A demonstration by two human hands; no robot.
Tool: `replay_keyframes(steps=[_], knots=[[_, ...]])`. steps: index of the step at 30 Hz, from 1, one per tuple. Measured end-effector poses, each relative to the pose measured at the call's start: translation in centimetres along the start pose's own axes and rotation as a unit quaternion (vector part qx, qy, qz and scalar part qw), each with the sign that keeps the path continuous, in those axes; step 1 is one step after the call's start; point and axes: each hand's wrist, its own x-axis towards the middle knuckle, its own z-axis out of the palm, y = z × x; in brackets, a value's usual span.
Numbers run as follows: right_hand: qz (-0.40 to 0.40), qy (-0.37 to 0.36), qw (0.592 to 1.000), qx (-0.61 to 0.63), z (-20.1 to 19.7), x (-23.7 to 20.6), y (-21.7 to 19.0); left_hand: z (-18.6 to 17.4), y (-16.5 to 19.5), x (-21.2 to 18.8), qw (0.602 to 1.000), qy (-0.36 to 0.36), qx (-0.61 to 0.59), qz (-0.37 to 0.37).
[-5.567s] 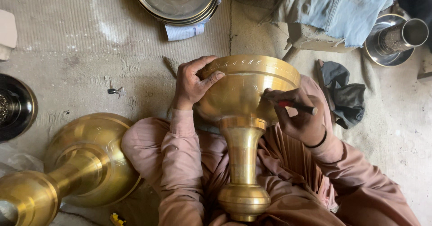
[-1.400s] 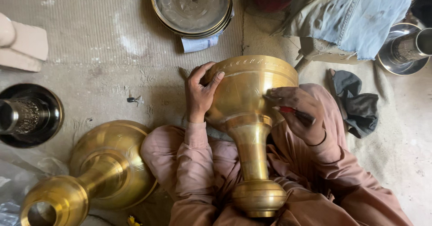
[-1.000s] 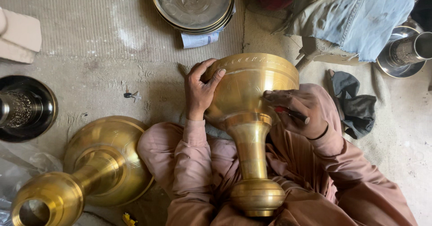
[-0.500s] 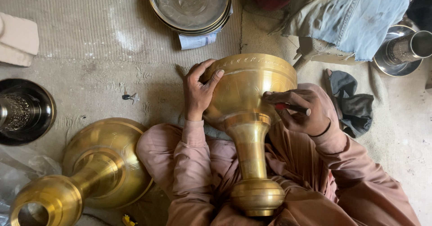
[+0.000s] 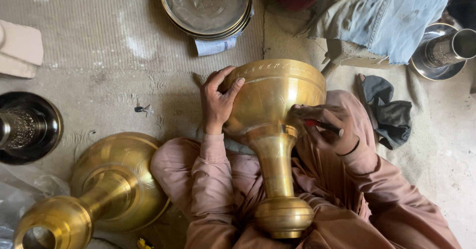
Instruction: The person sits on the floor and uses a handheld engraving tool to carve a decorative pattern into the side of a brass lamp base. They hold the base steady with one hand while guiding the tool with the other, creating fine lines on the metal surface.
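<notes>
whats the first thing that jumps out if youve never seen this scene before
The big brass vase in the middle, lying across the person's lap, with the left hand flat against its bowl and the right hand pressing a red-handled tool to its side. Next, a second brass vase lying on the floor at lower left, and a stack of metal plates at the top.

Left hand (image 5: 217, 101) lies spread flat, fingers splayed, thumb up. Right hand (image 5: 325, 130) is curled tight, wrist bent, both forearms angled inward from pink sleeves.
</notes>
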Motion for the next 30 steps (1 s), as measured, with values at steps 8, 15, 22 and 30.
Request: replay_keyframes(steps=[8, 15, 22, 30], knots=[[0.019, 0.024, 1.000, -0.003, 0.6, -1.3, 0.4, 0.0, -0.2, -0.1, 1.000, -0.002, -0.011, -0.001], [0.010, 0.036, 0.999, -0.019, 0.7, -2.0, 0.7, 0.3, -0.7, 0.0, 1.000, -0.009, -0.019, -0.008], [0.021, 0.056, 0.998, -0.017, 1.0, -3.0, 0.3, 0.2, -0.3, -0.1, 1.000, -0.002, 0.000, 0.004], [0.002, 0.104, 0.994, -0.020, 2.0, -3.7, 0.5, 0.3, 0.2, -0.1, 1.000, -0.004, -0.021, -0.007]])
